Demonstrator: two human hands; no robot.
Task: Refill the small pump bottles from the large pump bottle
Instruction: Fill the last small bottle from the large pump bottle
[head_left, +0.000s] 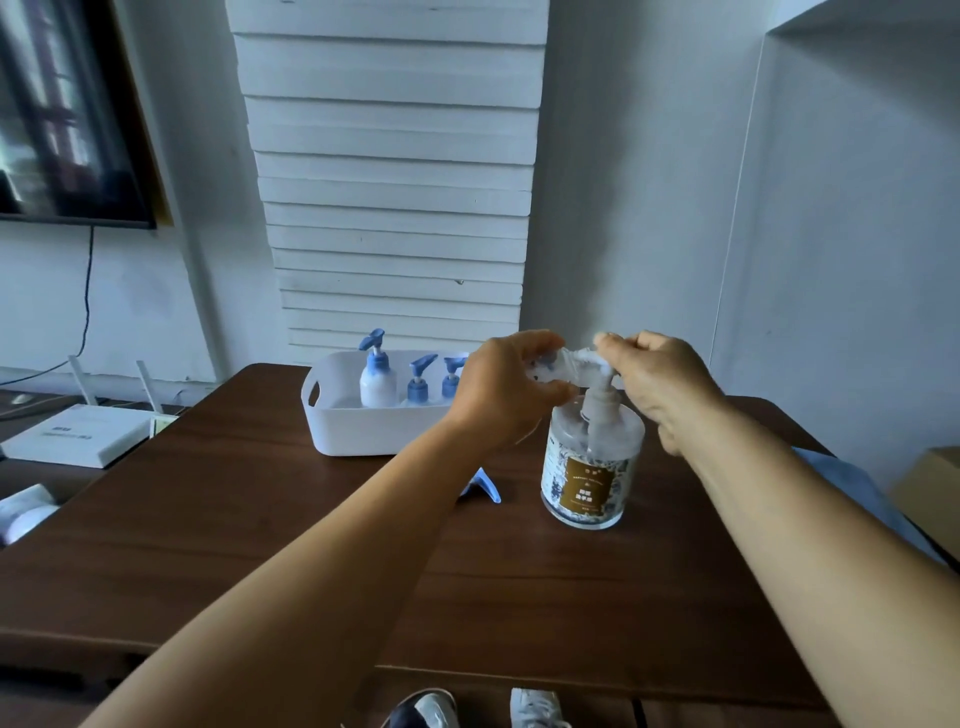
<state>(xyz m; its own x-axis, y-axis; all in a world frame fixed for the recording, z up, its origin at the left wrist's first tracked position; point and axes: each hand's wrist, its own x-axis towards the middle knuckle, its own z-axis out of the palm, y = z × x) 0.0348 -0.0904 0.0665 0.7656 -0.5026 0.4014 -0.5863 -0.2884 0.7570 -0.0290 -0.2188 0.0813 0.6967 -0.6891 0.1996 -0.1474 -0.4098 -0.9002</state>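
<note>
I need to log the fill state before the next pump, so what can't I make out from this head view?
- Small bottle level: blurred, mostly wrapped by the left hand.
- Large pump bottle nozzle tip: hidden behind the right hand, so its meeting with the small bottle's mouth is unseen.
- Third bottle in the white bin: partly behind the left hand.
- Blue cap on the table: half hidden by the left forearm.

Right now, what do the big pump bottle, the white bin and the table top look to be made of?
Large pump bottle: clear, glossy plastic or possibly glass; the pump tube shows through its wall, and a printed label wraps it.
White bin: matte moulded plastic, judging by the rounded corners and cut-out handle.
Table: dark brown wood or wood-look laminate; grain lines and a soft sheen show.
</note>
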